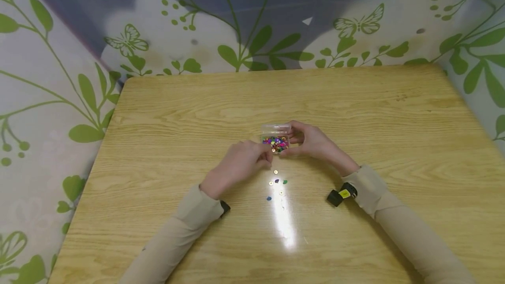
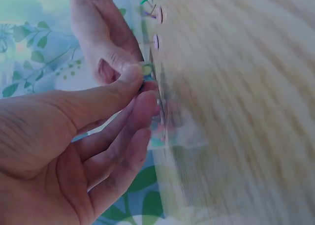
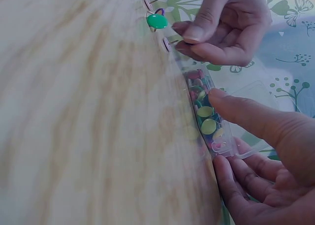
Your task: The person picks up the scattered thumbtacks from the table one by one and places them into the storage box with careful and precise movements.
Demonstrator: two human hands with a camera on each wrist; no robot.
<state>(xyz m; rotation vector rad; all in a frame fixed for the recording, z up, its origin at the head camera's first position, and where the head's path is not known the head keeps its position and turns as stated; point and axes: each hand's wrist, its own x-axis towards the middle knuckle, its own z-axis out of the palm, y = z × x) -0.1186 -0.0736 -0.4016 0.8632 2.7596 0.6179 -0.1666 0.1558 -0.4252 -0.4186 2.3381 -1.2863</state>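
Observation:
A small clear plastic box (image 1: 276,143) with its lid raised stands on the table, full of colourful thumbtacks (image 3: 208,119). My right hand (image 1: 313,141) grips the box at its right end, thumb at the front and fingers behind. My left hand (image 1: 244,161) is at the box's left front corner. Its thumb and index finger (image 2: 147,104) come together on a small dark bit that looks like a thumbtack, mostly hidden. In front of the box lie several loose thumbtacks, among them a green thumbtack (image 3: 157,21), a blue thumbtack (image 1: 269,198) and gold ones.
The wooden table (image 1: 177,113) carries a bright streak of reflected light in front of the box. Leaf-patterned wall covering (image 1: 252,51) meets its back edge. A black wrist device (image 1: 335,197) with a yellow label sits under the right cuff.

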